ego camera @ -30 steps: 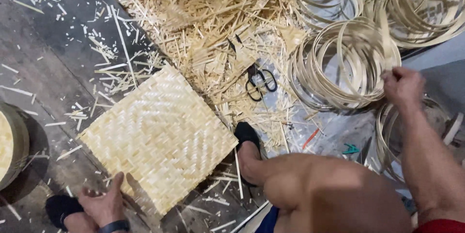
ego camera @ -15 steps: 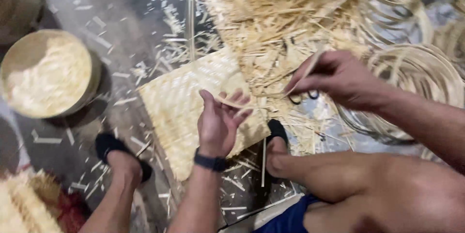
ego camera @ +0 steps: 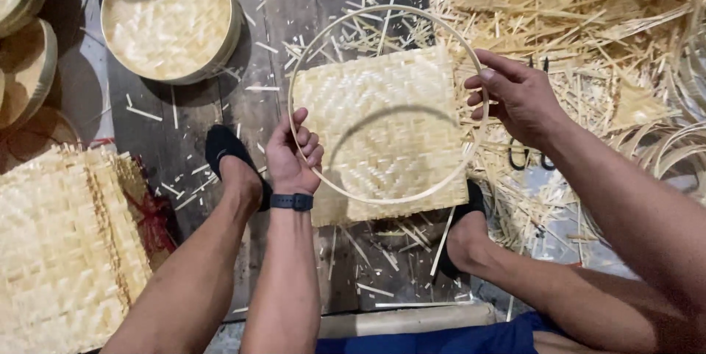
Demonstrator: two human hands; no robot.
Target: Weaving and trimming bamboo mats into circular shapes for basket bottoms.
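Note:
A thin round bamboo hoop [ego camera: 382, 10] hangs above a square woven bamboo mat [ego camera: 382, 130] that lies on the dark floor between my feet. My left hand [ego camera: 293, 154], with a black band on the wrist, grips the hoop's left side. My right hand [ego camera: 515, 97] holds its right side between thumb and fingers. The hoop's shadow falls as a dark arc across the mat.
A round woven tray [ego camera: 169, 19] sits at the upper left, with more trays [ego camera: 26, 60] at the left edge. A stack of woven mats [ego camera: 62, 244] lies lower left. Loose bamboo strips [ego camera: 573, 16] and coiled hoops [ego camera: 673, 144] fill the right. Black scissors [ego camera: 526, 157] lie under my right wrist.
Earlier my right hand reached to the coiled hoops at right while the left pressed on the mat. Now both hands hold one hoop over the mat, and the view has shifted left.

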